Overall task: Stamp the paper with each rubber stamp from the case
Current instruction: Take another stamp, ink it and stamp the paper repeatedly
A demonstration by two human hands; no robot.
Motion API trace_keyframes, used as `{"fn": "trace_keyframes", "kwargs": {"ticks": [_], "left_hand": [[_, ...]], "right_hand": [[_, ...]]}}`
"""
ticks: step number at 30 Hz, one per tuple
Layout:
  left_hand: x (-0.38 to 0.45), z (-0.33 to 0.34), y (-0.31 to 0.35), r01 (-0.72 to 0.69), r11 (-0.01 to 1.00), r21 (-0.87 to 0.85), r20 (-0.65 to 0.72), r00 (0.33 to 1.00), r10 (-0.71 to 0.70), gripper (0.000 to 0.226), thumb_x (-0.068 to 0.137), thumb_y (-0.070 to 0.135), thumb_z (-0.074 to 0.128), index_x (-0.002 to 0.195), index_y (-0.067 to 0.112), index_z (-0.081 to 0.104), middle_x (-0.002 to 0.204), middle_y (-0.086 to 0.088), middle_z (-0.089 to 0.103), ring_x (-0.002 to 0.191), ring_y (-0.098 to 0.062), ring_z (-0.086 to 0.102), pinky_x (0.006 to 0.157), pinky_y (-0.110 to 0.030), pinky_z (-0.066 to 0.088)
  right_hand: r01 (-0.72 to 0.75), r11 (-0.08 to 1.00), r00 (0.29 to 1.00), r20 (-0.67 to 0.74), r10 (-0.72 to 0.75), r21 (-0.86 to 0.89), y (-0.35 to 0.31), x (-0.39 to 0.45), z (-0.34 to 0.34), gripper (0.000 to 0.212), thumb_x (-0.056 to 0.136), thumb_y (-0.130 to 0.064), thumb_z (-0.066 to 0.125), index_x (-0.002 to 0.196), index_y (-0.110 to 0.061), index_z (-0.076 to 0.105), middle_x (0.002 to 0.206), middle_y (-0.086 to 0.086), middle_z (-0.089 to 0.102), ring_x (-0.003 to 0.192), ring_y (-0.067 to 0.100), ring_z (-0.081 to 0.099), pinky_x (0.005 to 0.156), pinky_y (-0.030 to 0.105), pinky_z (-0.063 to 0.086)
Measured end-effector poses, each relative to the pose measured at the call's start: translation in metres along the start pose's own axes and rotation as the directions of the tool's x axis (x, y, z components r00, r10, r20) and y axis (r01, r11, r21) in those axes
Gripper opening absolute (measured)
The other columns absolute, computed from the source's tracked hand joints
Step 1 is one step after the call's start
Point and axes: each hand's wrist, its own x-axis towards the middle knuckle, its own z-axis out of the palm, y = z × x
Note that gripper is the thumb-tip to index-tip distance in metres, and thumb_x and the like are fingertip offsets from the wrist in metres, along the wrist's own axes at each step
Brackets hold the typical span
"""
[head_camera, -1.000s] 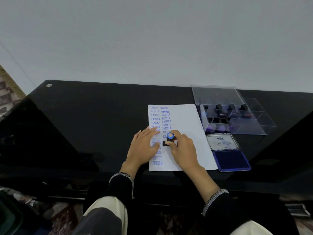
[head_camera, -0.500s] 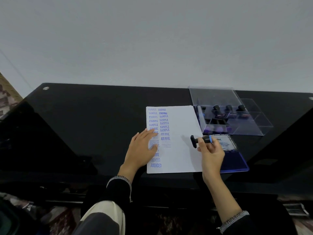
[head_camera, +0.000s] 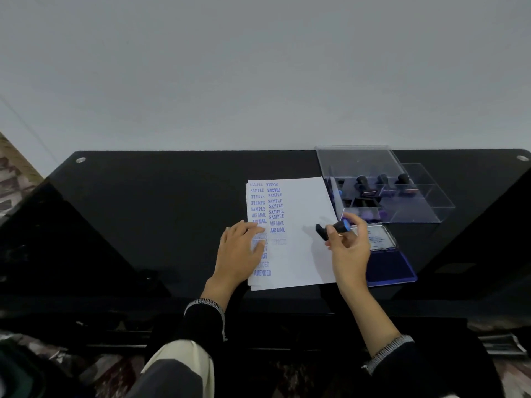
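Observation:
A white paper [head_camera: 304, 248] lies on the black glass table, its left part covered with blue stamp prints. My left hand [head_camera: 240, 255] rests flat on the paper's left side, over the prints. My right hand [head_camera: 349, 248] holds a black rubber stamp with a blue cap [head_camera: 334, 228] sideways above the paper's right edge, stamp face pointing left. A clear plastic case [head_camera: 402, 193] at the back right holds several black stamps. The blue ink pad [head_camera: 389, 265] lies open just right of the paper, partly behind my right hand.
The black glass table [head_camera: 158, 219] stretches far to the left. A grey wall rises behind it. The case lid [head_camera: 356, 160] stands tilted up at the back. The table's front edge runs just below the paper.
My right hand lifted the stamp off the paper and carried it right, turning it sideways near the ink pad. A new faint print shows on the paper. My left hand stayed put.

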Motion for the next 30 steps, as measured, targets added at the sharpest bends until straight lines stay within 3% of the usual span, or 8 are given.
{"fn": "trace_keyframes", "kwargs": {"ticks": [3, 7, 10, 13, 17, 21, 24, 30], "left_hand": [[-0.002, 0.003, 0.019, 0.022, 0.994, 0.109, -0.046, 0.999, -0.017, 0.03, 0.097, 0.027, 0.05, 0.126, 0.028, 0.058, 0.136, 0.009, 0.05, 0.142, -0.015, 0.026, 0.119, -0.044, 0.002], [-0.016, 0.019, 0.074, -0.149, 0.971, -0.187, 0.004, 0.988, 0.153, 0.026, 0.098, 0.022, 0.05, 0.122, 0.022, 0.061, 0.128, 0.007, 0.057, 0.127, -0.011, 0.043, 0.115, -0.03, 0.024], [-0.025, 0.04, 0.111, -0.257, 0.93, -0.264, 0.098, 0.952, 0.291, 0.031, 0.098, 0.027, 0.051, 0.128, 0.021, 0.058, 0.135, 0.008, 0.053, 0.134, -0.009, 0.036, 0.115, -0.021, 0.017], [-0.025, 0.059, 0.132, -0.312, 0.926, -0.212, 0.158, 0.924, 0.348, 0.049, 0.094, 0.043, 0.055, 0.138, 0.022, 0.049, 0.145, 0.008, 0.045, 0.142, -0.011, 0.026, 0.116, -0.02, 0.004], [-0.025, 0.077, 0.134, -0.341, 0.933, -0.113, 0.186, 0.915, 0.357, 0.075, 0.085, 0.065, 0.053, 0.147, 0.027, 0.034, 0.153, 0.011, 0.032, 0.145, -0.009, 0.016, 0.118, -0.024, 0.0], [-0.026, 0.083, 0.129, -0.379, 0.921, -0.086, 0.151, 0.909, 0.388, 0.077, 0.083, 0.066, 0.053, 0.147, 0.029, 0.033, 0.154, 0.013, 0.031, 0.145, -0.007, 0.018, 0.119, -0.024, 0.0], [-0.026, 0.084, 0.128, -0.386, 0.918, -0.087, 0.135, 0.909, 0.395, 0.076, 0.084, 0.065, 0.054, 0.147, 0.029, 0.034, 0.153, 0.013, 0.031, 0.143, -0.005, 0.021, 0.119, -0.024, 0.001], [-0.025, 0.085, 0.127, -0.381, 0.919, -0.097, 0.141, 0.909, 0.392, 0.076, 0.084, 0.064, 0.055, 0.147, 0.029, 0.034, 0.153, 0.013, 0.031, 0.142, -0.004, 0.022, 0.118, -0.022, 0.0]], "right_hand": [[0.053, 0.998, 0.999, -0.01, -0.053, -0.019, -0.016, 0.006, -0.027, 0.021, 0.092, -0.011, 0.06, 0.109, -0.021, 0.055, 0.091, 0.007, 0.066, 0.07, 0.006, 0.065, 0.065, 0.018, 0.053], [0.082, 0.993, 0.994, -0.066, -0.088, -0.087, -0.018, 0.016, -0.078, 0.016, 0.096, -0.016, 0.053, 0.097, -0.032, 0.055, 0.09, 0.005, 0.067, 0.072, 0.012, 0.064, 0.069, 0.029, 0.053], [0.078, 0.972, 0.993, -0.073, -0.096, -0.222, -0.011, 0.02, -0.109, 0.012, 0.097, -0.018, 0.05, 0.093, -0.029, 0.053, 0.086, 0.006, 0.066, 0.065, 0.009, 0.061, 0.067, 0.032, 0.051], [0.086, 0.929, 0.995, -0.017, -0.098, -0.36, -0.002, 0.022, -0.127, 0.006, 0.096, -0.019, 0.05, 0.096, -0.025, 0.05, 0.081, 0.004, 0.064, 0.061, 0.004, 0.059, 0.065, 0.029, 0.051], [0.167, 0.867, 0.985, 0.108, -0.131, -0.47, -0.004, 0.024, -0.134, 0.008, 0.096, -0.016, 0.051, 0.095, -0.024, 0.048, 0.076, 0.0, 0.061, 0.061, 0.006, 0.058, 0.059, 0.014, 0.044], [0.252, 0.828, 0.964, 0.203, -0.17, -0.501, -0.007, 0.026, -0.134, 0.012, 0.097, -0.017, 0.05, 0.103, -0.027, 0.047, 0.081, -0.004, 0.059, 0.066, 0.015, 0.059, 0.063, 0.024, 0.046], [0.268, 0.825, 0.958, 0.228, -0.174, -0.497, -0.002, 0.023, -0.133, 0.022, 0.097, -0.017, 0.05, 0.118, -0.024, 0.05, 0.086, -0.013, 0.059, 0.07, 0.001, 0.058, 0.063, 0.012, 0.044], [0.308, 0.809, 0.948, 0.228, -0.221, -0.501, 0.006, 0.017, -0.126, 0.015, 0.097, -0.013, 0.051, 0.111, -0.017, 0.053, 0.084, -0.005, 0.06, 0.074, 0.003, 0.057, 0.063, 0.008, 0.041]]}}
